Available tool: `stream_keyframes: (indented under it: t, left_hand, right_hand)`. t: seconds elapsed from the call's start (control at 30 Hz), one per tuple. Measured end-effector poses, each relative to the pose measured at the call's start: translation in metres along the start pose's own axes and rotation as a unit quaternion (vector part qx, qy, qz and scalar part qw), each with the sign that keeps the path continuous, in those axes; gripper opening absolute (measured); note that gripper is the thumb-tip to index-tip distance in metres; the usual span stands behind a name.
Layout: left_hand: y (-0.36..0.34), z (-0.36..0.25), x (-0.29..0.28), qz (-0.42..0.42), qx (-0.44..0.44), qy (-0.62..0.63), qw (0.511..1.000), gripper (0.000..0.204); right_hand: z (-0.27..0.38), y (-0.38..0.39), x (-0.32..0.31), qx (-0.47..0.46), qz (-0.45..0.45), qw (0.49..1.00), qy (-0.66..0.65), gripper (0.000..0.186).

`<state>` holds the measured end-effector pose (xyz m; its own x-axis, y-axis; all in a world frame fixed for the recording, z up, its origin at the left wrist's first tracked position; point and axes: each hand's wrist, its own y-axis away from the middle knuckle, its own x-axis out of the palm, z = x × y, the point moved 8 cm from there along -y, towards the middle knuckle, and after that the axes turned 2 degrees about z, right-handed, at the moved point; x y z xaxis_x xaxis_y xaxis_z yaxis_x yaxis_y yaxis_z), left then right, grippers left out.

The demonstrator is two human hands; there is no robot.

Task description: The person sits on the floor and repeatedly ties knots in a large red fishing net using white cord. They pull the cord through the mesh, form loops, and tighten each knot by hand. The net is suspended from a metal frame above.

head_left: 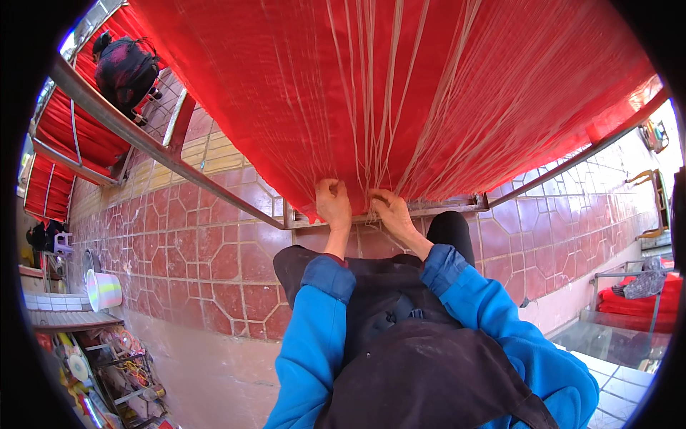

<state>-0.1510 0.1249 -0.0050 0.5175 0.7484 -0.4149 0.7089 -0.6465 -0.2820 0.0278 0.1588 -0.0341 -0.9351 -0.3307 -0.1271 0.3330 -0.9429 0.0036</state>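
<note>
A wide sheet of red cloth [271, 93] hangs in front of me, with many long pale threads [379, 93] running down over it. The threads gather into loose bundles near the cloth's lower edge. There my left hand [333, 205] has its fingers curled in a pinch, where fine threads converge; the fingertips are partly turned away. Just to its right, my right hand [393, 213] pinches threads between thumb and fingers, and short ends dangle below it. The hands are a small gap apart, above the lower bar [421, 207] of a metal frame.
Metal rails [136, 132] flank the cloth. Another person [127, 71] bends near more red cloth at the upper left. A pale bucket [103, 289] and a cluttered shelf [118, 365] stand left. At right lies folded red cloth [643, 300]. The floor has reddish tiles [207, 264].
</note>
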Motion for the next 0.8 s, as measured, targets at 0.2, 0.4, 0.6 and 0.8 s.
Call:
stream_keyframes:
  t: [0.2,0.4,0.6,0.8]
  left_hand:
    - [0.036,0.016,-0.013,0.054,-0.090,0.172,0.979,0.009]
    - [0.072,0.012,-0.024,0.100,-0.131,0.262,0.951,0.007]
    - [0.076,0.007,-0.028,0.129,-0.147,0.327,0.924,0.013]
    - [0.055,-0.030,-0.042,0.166,-0.101,0.364,0.911,0.034]
  right_hand:
    - [0.007,-0.001,-0.001,0.030,-0.009,0.999,0.000,0.028]
    - [0.049,0.002,0.038,0.036,0.084,0.996,0.022,0.029]
    - [0.052,0.012,0.042,0.065,0.061,0.996,-0.001,0.023]
    - [0.079,0.033,0.033,0.059,0.075,0.994,-0.060,0.019]
